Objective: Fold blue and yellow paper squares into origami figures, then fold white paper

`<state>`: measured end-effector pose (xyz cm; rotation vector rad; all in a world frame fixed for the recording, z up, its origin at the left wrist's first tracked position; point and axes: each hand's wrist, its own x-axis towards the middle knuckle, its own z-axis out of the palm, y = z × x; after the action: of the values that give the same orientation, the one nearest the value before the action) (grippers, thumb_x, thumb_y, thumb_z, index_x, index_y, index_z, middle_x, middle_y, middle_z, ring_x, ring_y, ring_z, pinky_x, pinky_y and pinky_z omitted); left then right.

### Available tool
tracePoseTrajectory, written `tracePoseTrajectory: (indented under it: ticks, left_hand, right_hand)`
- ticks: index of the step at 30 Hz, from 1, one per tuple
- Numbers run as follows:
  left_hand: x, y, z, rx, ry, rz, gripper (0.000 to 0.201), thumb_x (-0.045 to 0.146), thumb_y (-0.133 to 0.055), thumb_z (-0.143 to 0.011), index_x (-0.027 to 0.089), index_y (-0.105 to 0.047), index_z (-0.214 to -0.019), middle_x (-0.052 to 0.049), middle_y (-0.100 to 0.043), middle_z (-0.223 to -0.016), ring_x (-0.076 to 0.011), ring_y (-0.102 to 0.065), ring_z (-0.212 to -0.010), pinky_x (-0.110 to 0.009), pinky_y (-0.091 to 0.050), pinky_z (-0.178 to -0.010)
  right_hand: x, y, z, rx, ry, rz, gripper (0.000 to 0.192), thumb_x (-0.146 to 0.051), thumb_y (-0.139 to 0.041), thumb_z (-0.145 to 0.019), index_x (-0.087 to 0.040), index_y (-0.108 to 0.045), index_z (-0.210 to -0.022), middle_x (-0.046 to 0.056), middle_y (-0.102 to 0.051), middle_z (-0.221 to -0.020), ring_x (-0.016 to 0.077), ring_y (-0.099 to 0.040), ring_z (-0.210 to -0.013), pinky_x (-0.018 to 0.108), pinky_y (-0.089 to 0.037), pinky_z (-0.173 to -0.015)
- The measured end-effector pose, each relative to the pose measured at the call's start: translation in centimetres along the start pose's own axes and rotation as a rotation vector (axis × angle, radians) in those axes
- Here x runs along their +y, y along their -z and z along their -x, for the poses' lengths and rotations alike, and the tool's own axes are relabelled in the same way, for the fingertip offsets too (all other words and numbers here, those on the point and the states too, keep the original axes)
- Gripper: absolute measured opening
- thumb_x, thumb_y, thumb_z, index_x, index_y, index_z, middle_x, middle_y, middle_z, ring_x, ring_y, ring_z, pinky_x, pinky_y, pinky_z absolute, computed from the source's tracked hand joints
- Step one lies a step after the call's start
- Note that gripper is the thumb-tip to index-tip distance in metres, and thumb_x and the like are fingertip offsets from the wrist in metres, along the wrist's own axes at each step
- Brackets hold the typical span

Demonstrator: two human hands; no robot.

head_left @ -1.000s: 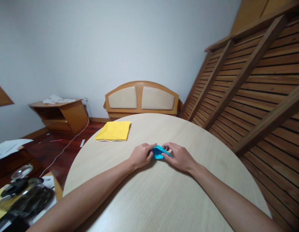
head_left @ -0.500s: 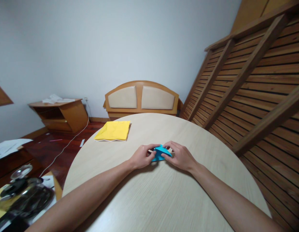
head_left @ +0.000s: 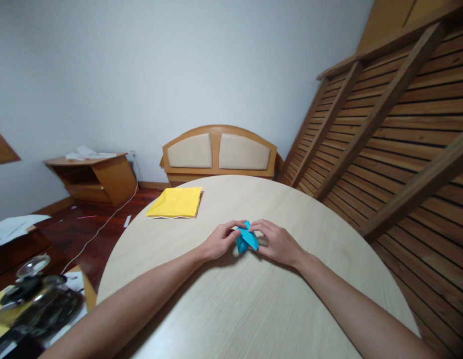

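A small piece of folded blue paper (head_left: 247, 238) is held between my two hands, just above or on the pale round table (head_left: 231, 309). My left hand (head_left: 223, 240) pinches its left side, thumb and fingers closed on the paper. On the other side, my right hand (head_left: 278, 243) has its fingers closed on the paper's upper right edge, its thumb partly hidden. The paper shows angled flaps and a point at the top. A flat stack of yellow paper (head_left: 175, 202) lies at the far left of the table.
Beyond the table stands a wooden headboard (head_left: 216, 149) with cream panels. Slatted wood (head_left: 366, 149) leans along the right. To the left are a low cabinet (head_left: 107, 179) with papers on it, a white cable (head_left: 100, 232) on the floor and a glass teapot-like item (head_left: 48, 304).
The blue paper has turned and its flaps have shifted, from a wide, open shape to a narrower, more upright one. Both hands have moved slightly, still holding it.
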<state>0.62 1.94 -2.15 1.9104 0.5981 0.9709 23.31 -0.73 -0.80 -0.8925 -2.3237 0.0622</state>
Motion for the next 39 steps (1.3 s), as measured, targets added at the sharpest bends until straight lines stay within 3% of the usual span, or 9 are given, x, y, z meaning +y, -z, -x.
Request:
tracePoseTrajectory:
  ticks: [4, 11, 18, 23, 28, 33, 36, 39]
  left_hand:
    - [-0.1, -0.4, -0.1, 0.021, 0.047, 0.091, 0.043, 0.052, -0.061, -0.09, 0.016, -0.062, -0.112, -0.019, -0.053, -0.14, -0.0288, -0.056, -0.122, -0.041, -0.048, -0.098]
    - [-0.6, -0.2, -0.2, 0.04, 0.018, 0.073, 0.03, 0.033, -0.063, -0.09, 0.016, -0.06, -0.115, -0.017, -0.053, -0.14, -0.027, -0.052, -0.127, -0.04, -0.045, -0.1]
    - [-0.6, -0.1, -0.3, 0.101, 0.079, -0.014, 0.036, 0.028, -0.066, -0.085, 0.014, -0.058, -0.118, -0.013, -0.064, -0.116, -0.0227, -0.061, -0.101, -0.035, -0.05, -0.086]
    - [-0.5, -0.1, -0.2, 0.09, 0.065, 0.005, 0.04, 0.031, -0.068, -0.084, 0.014, -0.057, -0.118, -0.013, -0.062, -0.117, -0.023, -0.059, -0.104, -0.033, -0.049, -0.086]
    - [-0.4, -0.2, -0.2, 0.046, 0.063, 0.016, 0.04, 0.037, -0.067, -0.085, 0.014, -0.059, -0.117, -0.012, -0.064, -0.114, -0.0216, -0.059, -0.1, -0.032, -0.049, -0.083]
    - [-0.5, -0.3, -0.2, 0.057, 0.086, 0.039, 0.041, 0.044, -0.067, -0.086, 0.013, -0.061, -0.111, -0.012, -0.066, -0.106, -0.0206, -0.061, -0.091, -0.032, -0.049, -0.079]
    - [-0.5, -0.3, -0.3, 0.056, 0.075, 0.051, 0.044, 0.048, -0.068, -0.084, 0.013, -0.062, -0.111, -0.012, -0.066, -0.109, -0.0222, -0.062, -0.095, -0.034, -0.049, -0.082]
    - [-0.3, -0.3, -0.3, 0.057, 0.065, 0.039, 0.045, 0.048, -0.068, -0.084, 0.013, -0.062, -0.111, -0.012, -0.067, -0.109, -0.0232, -0.062, -0.099, -0.035, -0.049, -0.085]
  right_hand:
    - [0.0, -0.1, 0.1, -0.042, 0.017, 0.007, 0.041, -0.02, -0.071, -0.079, -0.025, -0.059, -0.118, 0.008, -0.063, -0.121, 0.0243, -0.059, -0.112, 0.04, -0.05, -0.095]
    - [0.0, -0.1, 0.0, -0.087, 0.044, 0.017, 0.045, -0.03, -0.072, -0.082, -0.024, -0.058, -0.125, 0.01, -0.058, -0.133, 0.0273, -0.056, -0.119, 0.045, -0.047, -0.1]
    - [0.0, 0.1, -0.1, 0.063, -0.082, 0.038, 0.016, -0.025, -0.062, -0.09, -0.02, -0.059, -0.105, 0.009, -0.065, -0.111, 0.0249, -0.06, -0.106, 0.041, -0.047, -0.093]
    - [0.1, -0.3, -0.1, 0.066, -0.257, -0.072, 0.013, -0.031, -0.059, -0.093, -0.021, -0.06, -0.1, 0.005, -0.068, -0.098, 0.0226, -0.063, -0.094, 0.038, -0.046, -0.088]
    - [-0.1, -0.7, -0.2, 0.039, -0.329, -0.285, 0.019, -0.036, -0.051, -0.097, -0.021, -0.062, -0.095, 0.003, -0.068, -0.091, 0.0197, -0.064, -0.087, 0.033, -0.048, -0.079]
    - [-0.1, -1.0, -0.1, 0.107, -0.361, -0.392, 0.018, -0.036, -0.058, -0.093, -0.021, -0.059, -0.103, 0.004, -0.068, -0.095, 0.0193, -0.065, -0.09, 0.03, -0.051, -0.075]
    - [0.0, -1.1, 0.0, 0.121, -0.411, -0.434, 0.03, -0.036, -0.06, -0.091, -0.022, -0.055, -0.116, 0.005, -0.069, -0.095, 0.0203, -0.067, -0.09, 0.026, -0.051, -0.061]
    - [0.1, -1.2, 0.0, 0.14, -0.41, -0.437, 0.033, -0.034, -0.061, -0.09, -0.022, -0.055, -0.12, 0.005, -0.069, -0.094, 0.0211, -0.068, -0.091, 0.025, -0.051, -0.058]
